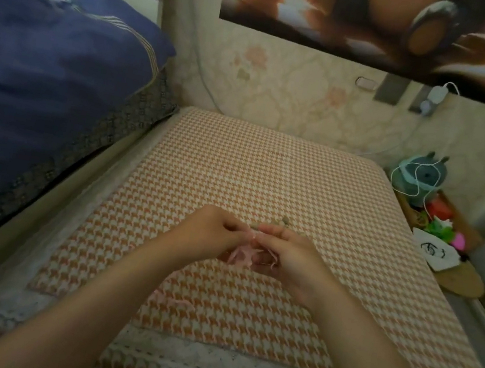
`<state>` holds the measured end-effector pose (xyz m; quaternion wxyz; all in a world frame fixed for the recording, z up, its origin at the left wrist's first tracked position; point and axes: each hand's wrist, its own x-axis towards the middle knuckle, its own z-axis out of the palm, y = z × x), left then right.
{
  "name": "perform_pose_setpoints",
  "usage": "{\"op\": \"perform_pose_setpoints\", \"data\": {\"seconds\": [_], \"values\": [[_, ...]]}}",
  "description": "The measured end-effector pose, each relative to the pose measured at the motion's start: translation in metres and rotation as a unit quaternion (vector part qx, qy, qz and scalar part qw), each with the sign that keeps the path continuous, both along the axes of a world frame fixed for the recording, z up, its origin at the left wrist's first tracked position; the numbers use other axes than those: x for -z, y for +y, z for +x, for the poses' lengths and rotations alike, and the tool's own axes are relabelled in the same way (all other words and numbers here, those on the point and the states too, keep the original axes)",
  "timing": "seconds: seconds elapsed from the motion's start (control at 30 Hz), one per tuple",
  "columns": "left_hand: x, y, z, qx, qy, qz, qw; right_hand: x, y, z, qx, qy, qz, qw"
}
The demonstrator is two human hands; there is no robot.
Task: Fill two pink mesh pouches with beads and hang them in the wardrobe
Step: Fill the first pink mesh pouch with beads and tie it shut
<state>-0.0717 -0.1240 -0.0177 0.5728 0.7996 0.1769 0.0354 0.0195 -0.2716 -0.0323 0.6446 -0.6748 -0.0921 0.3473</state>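
Observation:
A pink mesh pouch (241,255) hangs between my two hands above the orange-and-white houndstooth mat (268,172). My left hand (211,230) pinches the pouch's top edge from the left. My right hand (290,256) pinches it from the right, fingers curled round its ribbon. A string of small brownish beads (273,222) shows just behind my fingers; whether it lies on the mat or is held is unclear. A second pink pouch (173,302) lies flat on the mat below my left forearm, partly hidden by it.
A dark blue quilt (45,70) is piled on the bed at the left. At the right edge of the mat sit a teal plush toy (422,175) with a white cable, colourful small items and a white bag (435,253). The wallpapered wall stands behind.

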Motion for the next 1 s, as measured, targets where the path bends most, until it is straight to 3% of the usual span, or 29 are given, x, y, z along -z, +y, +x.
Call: {"op": "perform_pose_setpoints", "data": {"seconds": [0.07, 0.13, 0.2, 0.23, 0.27, 0.4, 0.53, 0.7, 0.87, 1.0], "values": [[-0.001, -0.003, 0.001, -0.045, 0.012, -0.074, 0.996, -0.001, -0.001, -0.002, 0.022, -0.064, -0.027, 0.997], [-0.001, -0.006, 0.004, -0.089, 0.018, -0.145, 0.985, 0.000, -0.003, -0.003, 0.059, -0.216, -0.093, 0.970], [0.000, -0.008, 0.007, -0.126, 0.019, -0.207, 0.970, -0.001, -0.005, -0.003, 0.095, -0.418, -0.169, 0.887], [0.001, -0.009, 0.009, -0.138, 0.019, -0.231, 0.963, -0.003, -0.006, -0.004, 0.099, -0.482, -0.180, 0.852], [0.003, -0.010, 0.011, -0.142, 0.016, -0.249, 0.958, -0.005, -0.006, -0.006, 0.092, -0.498, -0.176, 0.844], [0.008, -0.016, 0.017, -0.130, -0.002, -0.272, 0.953, -0.007, 0.000, -0.015, 0.047, -0.364, -0.138, 0.920], [0.009, -0.011, 0.014, -0.112, 0.002, -0.257, 0.960, -0.009, 0.004, -0.015, 0.066, -0.227, -0.109, 0.966], [0.008, 0.001, -0.003, -0.077, 0.006, -0.224, 0.972, -0.008, 0.010, -0.020, 0.023, -0.175, -0.133, 0.975], [0.015, 0.010, -0.012, -0.110, -0.030, -0.035, 0.993, -0.002, 0.018, -0.024, -0.016, -0.219, -0.162, 0.962], [0.016, 0.008, -0.009, -0.081, -0.054, 0.137, 0.986, 0.002, 0.019, -0.024, -0.035, -0.275, -0.221, 0.935]]}}
